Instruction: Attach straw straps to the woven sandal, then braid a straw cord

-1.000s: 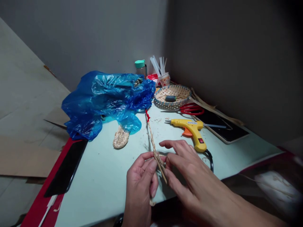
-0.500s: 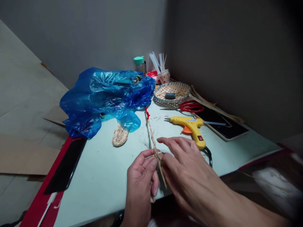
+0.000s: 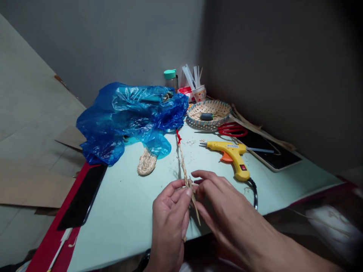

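Observation:
A thin straw-coloured braid [image 3: 183, 164] runs from a red tie [image 3: 178, 136] at the edge of the blue bag down to my hands. My left hand [image 3: 171, 211] pinches the braid's lower end between thumb and fingers. Loose fibre strands stick out below the grip, one pointing down and right. My right hand [image 3: 218, 196] is close against the strands from the right, its fingers bent and the index finger held away above. What its fingertips hold is partly hidden; a pale strand shows between the two hands.
A yellow glue gun [image 3: 227, 146], red-handled scissors [image 3: 232, 129] and a dark tablet [image 3: 278, 155] lie right. Behind them stands a woven basket [image 3: 224, 109] holding a thread spool [image 3: 207, 116]. A blue plastic bag [image 3: 127, 109] partly covers a coiled braided piece [image 3: 146, 162]. A black phone [image 3: 82, 196] lies left.
The left thumb has moved up and closed more firmly on the braid. My right fingers have shifted slightly beside the strands. The whole view has moved a little.

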Tool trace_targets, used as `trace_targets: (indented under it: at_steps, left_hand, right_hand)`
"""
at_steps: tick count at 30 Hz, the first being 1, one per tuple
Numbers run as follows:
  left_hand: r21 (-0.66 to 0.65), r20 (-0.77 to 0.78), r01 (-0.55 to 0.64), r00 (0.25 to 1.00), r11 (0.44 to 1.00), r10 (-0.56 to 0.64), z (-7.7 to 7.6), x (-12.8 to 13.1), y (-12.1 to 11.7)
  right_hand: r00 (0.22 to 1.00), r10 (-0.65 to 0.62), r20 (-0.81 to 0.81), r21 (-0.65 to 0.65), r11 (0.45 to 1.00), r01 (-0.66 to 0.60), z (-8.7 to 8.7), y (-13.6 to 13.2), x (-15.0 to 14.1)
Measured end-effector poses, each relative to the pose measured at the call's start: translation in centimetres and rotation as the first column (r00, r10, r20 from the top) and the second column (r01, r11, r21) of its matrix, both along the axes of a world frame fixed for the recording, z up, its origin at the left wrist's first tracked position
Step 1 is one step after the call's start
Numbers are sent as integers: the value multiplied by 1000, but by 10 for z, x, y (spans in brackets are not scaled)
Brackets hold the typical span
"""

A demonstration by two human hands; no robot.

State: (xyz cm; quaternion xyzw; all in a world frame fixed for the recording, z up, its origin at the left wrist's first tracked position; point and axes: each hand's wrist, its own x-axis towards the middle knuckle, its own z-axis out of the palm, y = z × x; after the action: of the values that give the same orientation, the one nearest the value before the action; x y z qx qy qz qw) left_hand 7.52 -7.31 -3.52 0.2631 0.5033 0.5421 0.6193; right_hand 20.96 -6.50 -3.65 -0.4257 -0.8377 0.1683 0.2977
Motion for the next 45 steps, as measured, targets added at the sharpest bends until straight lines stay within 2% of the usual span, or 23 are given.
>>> trace_targets:
  at_steps: [2, 4, 9, 14, 18, 27, 32, 37, 45]
  left_hand:
    - [7, 6, 18, 1000, 1000, -18, 0, -1, 0]
    - [17, 0, 31, 1000, 999, -31, 0, -3, -1]
    - [41, -47, 40, 998, 998, -38, 0, -6, -2]
    - [39, -80, 95, 993, 995, -91, 1, -8, -3]
    - [26, -95, 104, 990, 994, -101, 0, -9, -3]
    - [23, -132, 105, 986, 994, -101, -1, -7, -1]
    - [28, -142, 102, 985, 994, -97, -1, -5, -1]
    - [8, -176, 83, 981, 997, -80, -2, -3, -1]
    - [15, -230, 75, 971, 997, -69, -5, -6, -1]
  right_hand:
    - [994, -23, -111, -217, 976, -2, 1, -1, 3]
    - [985, -41, -168, -342, 939, -19, 3, -1, 5]
    - [980, -9, -199, -393, 917, -71, 7, 5, 14]
    - [991, -17, -133, -338, 941, -29, 13, 11, 23]
    - [996, 25, -84, -332, 942, -51, 17, 11, 24]
    - [997, 32, 63, -366, 931, -7, 11, 9, 20]
    - [999, 41, -1, -271, 962, -40, 9, 4, 22]
    - [996, 84, -24, -264, 960, -88, 3, 6, 19]
    - [997, 56, 45, -42, 998, -54, 4, 3, 18]
